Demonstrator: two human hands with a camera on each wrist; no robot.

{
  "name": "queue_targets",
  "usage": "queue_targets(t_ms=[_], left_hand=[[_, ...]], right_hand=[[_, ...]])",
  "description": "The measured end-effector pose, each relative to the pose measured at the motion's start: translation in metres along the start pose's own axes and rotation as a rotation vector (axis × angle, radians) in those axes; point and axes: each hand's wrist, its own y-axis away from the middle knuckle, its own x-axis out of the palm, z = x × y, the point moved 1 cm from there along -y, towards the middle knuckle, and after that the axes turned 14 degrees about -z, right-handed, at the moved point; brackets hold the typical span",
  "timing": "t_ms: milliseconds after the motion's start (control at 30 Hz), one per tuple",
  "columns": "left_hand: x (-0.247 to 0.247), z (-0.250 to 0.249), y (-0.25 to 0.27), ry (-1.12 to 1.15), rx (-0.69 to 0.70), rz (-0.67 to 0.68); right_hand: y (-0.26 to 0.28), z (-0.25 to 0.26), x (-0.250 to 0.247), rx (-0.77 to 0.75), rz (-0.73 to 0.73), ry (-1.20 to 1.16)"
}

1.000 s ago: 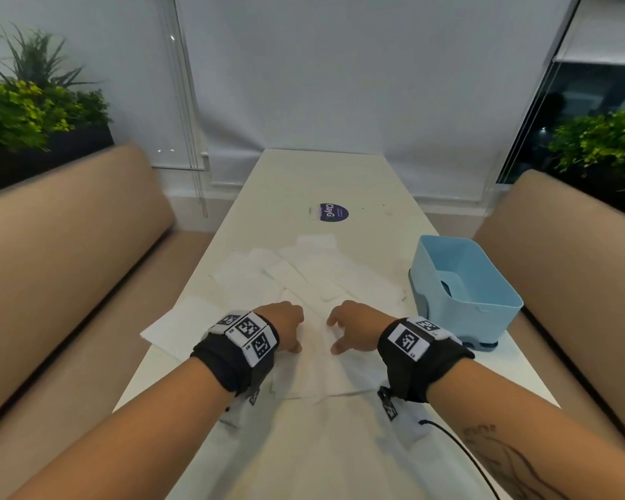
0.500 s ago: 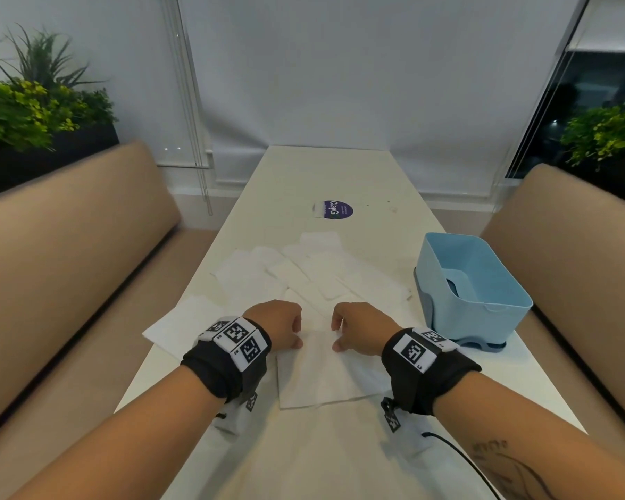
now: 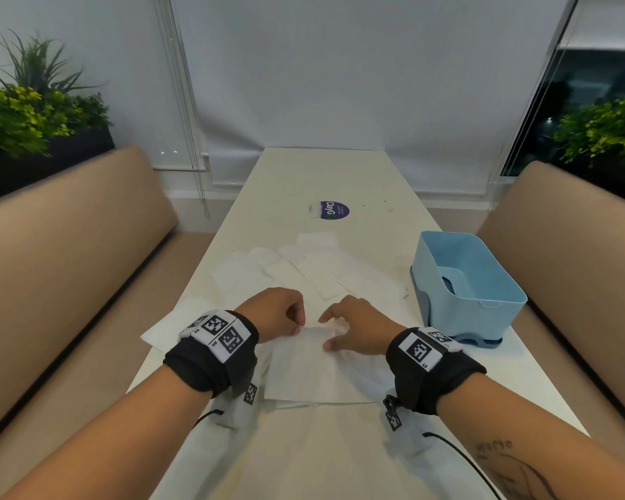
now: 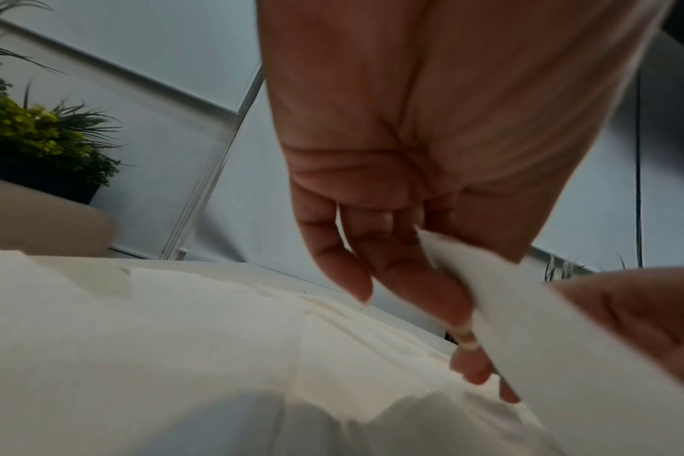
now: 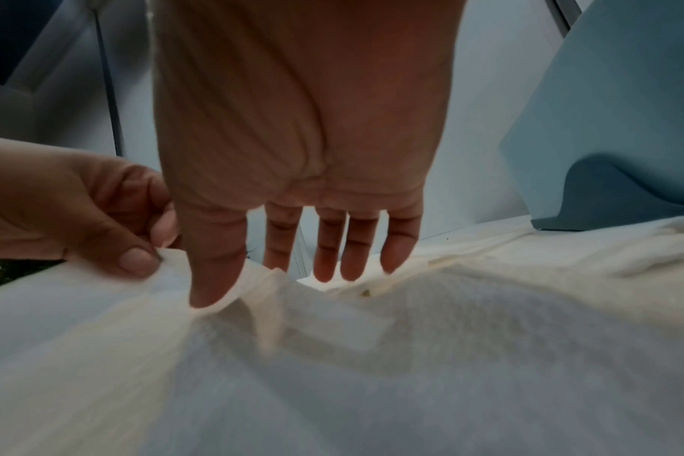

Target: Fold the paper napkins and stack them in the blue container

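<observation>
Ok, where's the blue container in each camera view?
Head: blue container at middle right.
Left wrist: not in it.
Right wrist: blue container fills the upper right corner.
Shared landmark: the left hand pinching the napkin edge, seen in all three.

Uncurls the right hand (image 3: 358, 328), fingers now spread on the napkin (image 3: 311, 369); lifts its far edge, pinched in the left hand (image 3: 275, 312).

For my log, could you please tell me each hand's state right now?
Left hand: pinching the napkin's edge.
Right hand: open, resting on the napkin.
</observation>
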Motion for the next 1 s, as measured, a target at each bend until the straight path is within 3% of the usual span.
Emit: queue_targets(t_ms=[167, 333, 533, 600, 700, 800, 1000], left_hand=[[-0.008, -0.006, -0.001, 0.082, 0.056, 0.007], [-0.016, -0.006, -0.005, 0.118, 0.054, -0.067], [-0.019, 0.006, -0.006, 0.043, -0.222, -0.150], [-0.020, 0.006, -0.006, 0.005, -0.257, -0.164], [-0.020, -0.004, -0.003, 0.087, -0.241, -0.073], [-0.017, -0.018, 0.002, 0.348, -0.267, 0.080], [-0.007, -0.037, 0.001, 0.785, -0.468, 0.283]], right_hand=[[0.002, 0.010, -0.011, -0.033, 0.043, -0.106], [0.006, 0.014, -0.026, -0.030, 0.063, -0.115], [0.011, 0.002, -0.046, 0.081, -0.116, -0.143], [0.011, -0.003, -0.053, 0.131, -0.203, -0.189], [0.011, -0.009, -0.063, 0.191, -0.362, -0.292], [0.013, -0.006, -0.074, 0.203, -0.512, -0.424], [0.021, 0.009, -0.079, 0.118, -0.623, -0.660]])
